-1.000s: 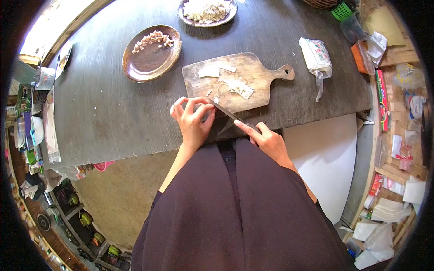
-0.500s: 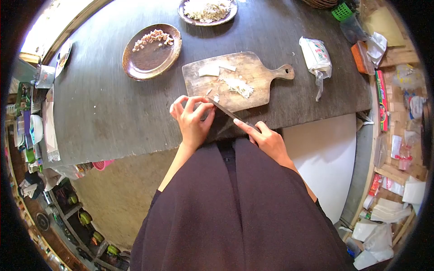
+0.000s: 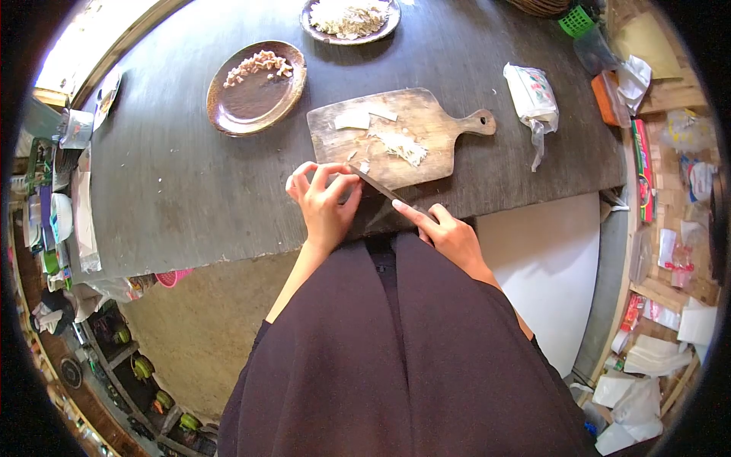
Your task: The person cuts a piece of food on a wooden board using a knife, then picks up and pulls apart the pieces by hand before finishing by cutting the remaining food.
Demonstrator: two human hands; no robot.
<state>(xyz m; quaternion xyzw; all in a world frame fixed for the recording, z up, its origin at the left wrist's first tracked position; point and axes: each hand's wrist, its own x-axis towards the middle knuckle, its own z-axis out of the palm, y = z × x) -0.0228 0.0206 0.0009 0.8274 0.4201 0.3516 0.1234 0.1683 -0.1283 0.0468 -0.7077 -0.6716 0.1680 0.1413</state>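
My right hand (image 3: pixel 449 234) is closed around a knife (image 3: pixel 375 183), its index finger stretched along the blade's back. The blade points up and left over the near edge of a wooden cutting board (image 3: pixel 434 114). At the knife's tip, my left hand (image 3: pixel 324 199) is curled with thumb and fingers pinched together; what it pinches is hidden. Thin white shreds (image 3: pixel 406 148) are heaped on the board. Behind them lie flat white pieces (image 3: pixel 352 119), and a few small bits sit close to the blade's tip.
A brown plate (image 3: pixel 257 99) with small pinkish-brown pieces stands at the back left. Another plate (image 3: pixel 373 36) holds a pale shredded heap. To the right lie a white plastic packet (image 3: pixel 531 95) and an orange container (image 3: pixel 609 99). The dark table's front edge (image 3: pixel 198 264) runs below my hands.
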